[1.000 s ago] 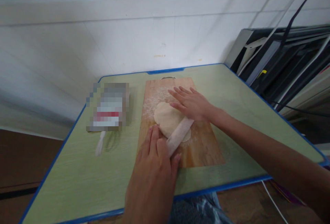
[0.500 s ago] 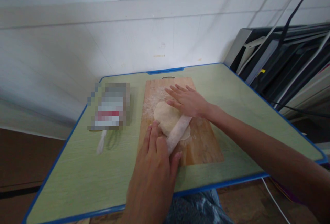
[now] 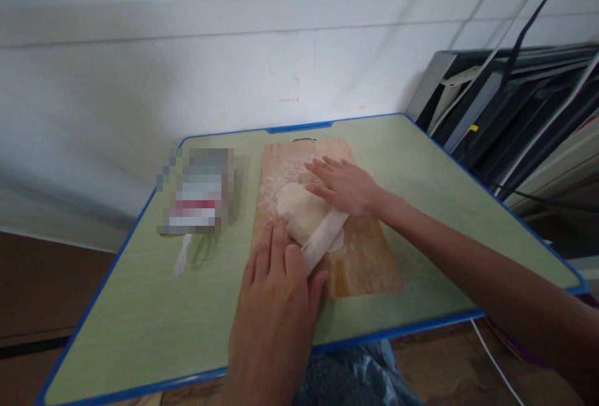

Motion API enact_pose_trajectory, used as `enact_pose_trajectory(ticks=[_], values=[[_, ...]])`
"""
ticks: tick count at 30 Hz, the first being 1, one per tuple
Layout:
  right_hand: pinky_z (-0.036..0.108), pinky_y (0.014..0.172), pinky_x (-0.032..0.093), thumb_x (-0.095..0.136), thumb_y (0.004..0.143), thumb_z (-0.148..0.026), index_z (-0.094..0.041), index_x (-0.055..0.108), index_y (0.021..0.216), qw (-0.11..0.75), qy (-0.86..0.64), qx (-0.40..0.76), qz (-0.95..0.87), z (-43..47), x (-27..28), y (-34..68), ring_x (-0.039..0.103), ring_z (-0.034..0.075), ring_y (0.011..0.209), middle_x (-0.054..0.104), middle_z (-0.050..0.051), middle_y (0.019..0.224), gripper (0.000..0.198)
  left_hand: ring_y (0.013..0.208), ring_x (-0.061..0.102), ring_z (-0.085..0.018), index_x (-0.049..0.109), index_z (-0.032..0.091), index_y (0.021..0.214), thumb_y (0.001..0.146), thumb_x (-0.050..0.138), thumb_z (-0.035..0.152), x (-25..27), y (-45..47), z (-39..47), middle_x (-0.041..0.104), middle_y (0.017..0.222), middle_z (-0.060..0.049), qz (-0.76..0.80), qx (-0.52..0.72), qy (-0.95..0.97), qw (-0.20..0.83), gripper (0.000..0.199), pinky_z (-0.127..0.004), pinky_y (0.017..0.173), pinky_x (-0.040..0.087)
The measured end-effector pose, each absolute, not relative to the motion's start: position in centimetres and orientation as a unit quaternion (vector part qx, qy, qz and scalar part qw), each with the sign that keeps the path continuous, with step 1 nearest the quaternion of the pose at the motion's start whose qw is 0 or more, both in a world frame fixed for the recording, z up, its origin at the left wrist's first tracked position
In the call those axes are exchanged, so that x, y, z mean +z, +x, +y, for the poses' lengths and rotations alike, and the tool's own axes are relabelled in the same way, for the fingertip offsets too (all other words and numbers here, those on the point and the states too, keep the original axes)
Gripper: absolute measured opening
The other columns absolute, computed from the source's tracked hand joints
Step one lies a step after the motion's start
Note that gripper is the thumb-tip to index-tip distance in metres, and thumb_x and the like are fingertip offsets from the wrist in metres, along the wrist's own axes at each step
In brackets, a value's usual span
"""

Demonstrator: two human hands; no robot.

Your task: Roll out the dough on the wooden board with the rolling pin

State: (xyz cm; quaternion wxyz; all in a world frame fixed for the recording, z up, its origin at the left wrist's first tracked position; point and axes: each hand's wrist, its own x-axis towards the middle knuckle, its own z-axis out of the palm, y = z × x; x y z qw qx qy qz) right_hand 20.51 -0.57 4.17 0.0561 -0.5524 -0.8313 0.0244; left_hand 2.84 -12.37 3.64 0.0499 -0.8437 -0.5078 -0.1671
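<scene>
Lying between the two hands, the dough [image 3: 299, 206] is a flat, pale sheet just past the left hand's fingertips, with its far right side partly under the right hand's thumb. Much of the flattening looks done, since the sheet is broad and fairly smooth. The outline is uneven, though, and a narrow lip shows on the near side of the rolling pin [image 3: 322, 236], so evening out the shape and thickness seems to be what is left; how thin it is cannot be told.

The rolling pin lies slantwise across the dough, running from under the left hand [image 3: 276, 281] to under the right hand [image 3: 346, 188]. The left hand is palm down, fingers straight and close together, thumb held apart, covering the near end. The right hand is flat with fingers spread, its heel over the far end. Neither shows fingers wrapped round the rolling pin; what the palms do underneath is hidden.

Beneath both hands is the wooden board [image 3: 369, 262], with flour [image 3: 271, 188] scattered beyond the left fingertips. Farther out, the green tabletop [image 3: 187, 331] spreads to either side. Well left of the left hand lies a blurred-out item [image 3: 199, 194], a white tassel-like piece [image 3: 181, 256] just on its near side. A pale wall [image 3: 234, 75] stands beyond both hands.
</scene>
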Motion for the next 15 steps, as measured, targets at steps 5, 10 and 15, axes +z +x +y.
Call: enact_pose_trajectory(ticks=[5,10,15], values=[[0.049,0.109,0.023,0.018,0.096,-0.046,-0.018,0.030,0.145,0.051,-0.581,0.019,-0.812,-2.4,3.7,21.8,0.026,0.026,0.138,0.032,0.009,0.150,0.058,0.123,0.049,-0.037,0.051,0.013,0.091,0.077,0.064,0.027,3.7,3.3,-12.3,0.053,0.128,-0.027,-0.500,-0.158,-0.846,0.098,0.023,-0.051,0.093,0.049],[0.045,0.108,0.027,0.022,0.096,-0.048,-0.012,0.032,0.144,0.043,-0.553,0.021,-0.832,0.3,4.2,20.2,0.026,0.028,0.137,0.034,0.014,0.148,0.061,0.123,0.048,-0.036,0.052,0.012,0.090,0.082,0.059,0.028,4.0,2.8,-11.6,0.054,0.127,-0.027,-0.503,-0.139,-0.850,0.070,0.019,-0.049,0.095,0.049],[0.046,0.108,0.027,0.019,0.097,-0.044,-0.015,0.032,0.144,0.048,-0.565,0.008,-0.823,-2.0,3.8,21.1,0.029,0.026,0.136,0.036,0.011,0.148,0.057,0.124,0.048,-0.036,0.051,0.014,0.092,0.081,0.060,0.025,3.9,2.5,-12.0,0.054,0.128,-0.024,-0.498,-0.152,-0.852,0.053,0.018,-0.050,0.094,0.049]])
